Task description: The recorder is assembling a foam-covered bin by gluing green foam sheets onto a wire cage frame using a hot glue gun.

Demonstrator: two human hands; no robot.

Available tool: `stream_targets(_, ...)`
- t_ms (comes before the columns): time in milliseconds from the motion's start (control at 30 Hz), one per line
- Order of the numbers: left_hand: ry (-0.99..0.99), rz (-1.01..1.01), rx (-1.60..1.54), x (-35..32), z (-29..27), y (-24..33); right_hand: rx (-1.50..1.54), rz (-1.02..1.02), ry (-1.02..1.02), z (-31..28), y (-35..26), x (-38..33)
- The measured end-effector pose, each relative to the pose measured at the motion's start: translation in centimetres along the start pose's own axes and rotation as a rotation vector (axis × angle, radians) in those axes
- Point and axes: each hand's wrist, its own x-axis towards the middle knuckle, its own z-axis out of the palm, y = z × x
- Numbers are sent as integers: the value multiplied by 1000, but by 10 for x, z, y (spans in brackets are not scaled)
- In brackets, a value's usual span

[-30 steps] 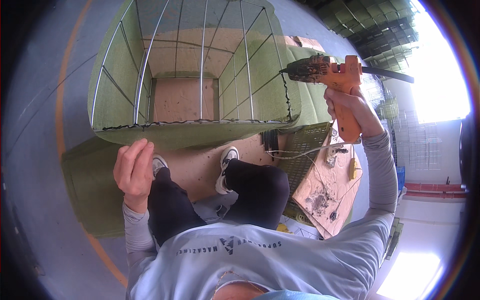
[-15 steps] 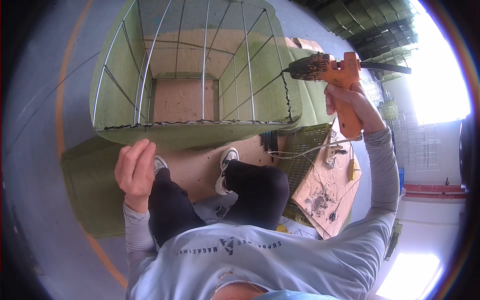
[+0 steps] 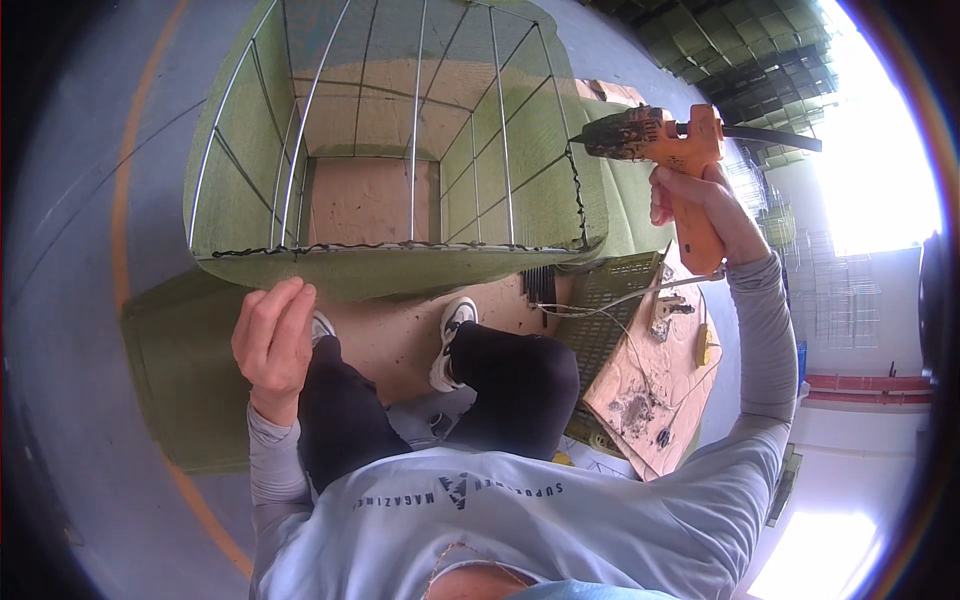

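In front of me stands a wire frame (image 3: 414,120) lined with translucent green mesh fabric (image 3: 330,278). Dark glue runs in a bead (image 3: 400,246) along its near edge and up the right edge. My right hand (image 3: 712,205) grips an orange glue gun (image 3: 690,150) by the handle. The gun's blackened nozzle points left, touching or almost touching the frame's right edge at the bead's far end. A dark glue stick (image 3: 770,136) sticks out of its back. My left hand (image 3: 272,335) pinches the fabric's loose edge below the near left side of the frame.
To the right, a cardboard sheet (image 3: 625,400) with dark glue stains lies over a green plastic crate (image 3: 610,300). The gun's pale cord (image 3: 650,290) crosses there. Folded green fabric (image 3: 185,370) lies at left. Stacked green pieces (image 3: 740,60) and wire grids (image 3: 830,280) stand far right.
The wire frame has shifted slightly to the right. The gun's nozzle has moved only a touch along the right edge. My left hand stays on the fabric edge.
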Motion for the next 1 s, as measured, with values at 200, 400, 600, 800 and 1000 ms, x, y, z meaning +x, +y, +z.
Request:
stream_targets(200, 5, 5, 0, 0, 0, -1, 38, -30, 12, 0, 0, 5)
stream_targets(400, -5, -2, -6, -2, 0, -1, -40, -49, 0, -2, -1, 13)
stream_targets(600, 1, 2, 6, -1, 0, -2, -15, -41, 12, -4, 0, 19)
stream_targets(800, -1, 8, 12, 2, 0, 0, -17, -45, -15, -9, 1, 31)
stream_targets(1000, 8, 4, 8, 3, 0, 0, 15, -64, -9, -11, 0, 39)
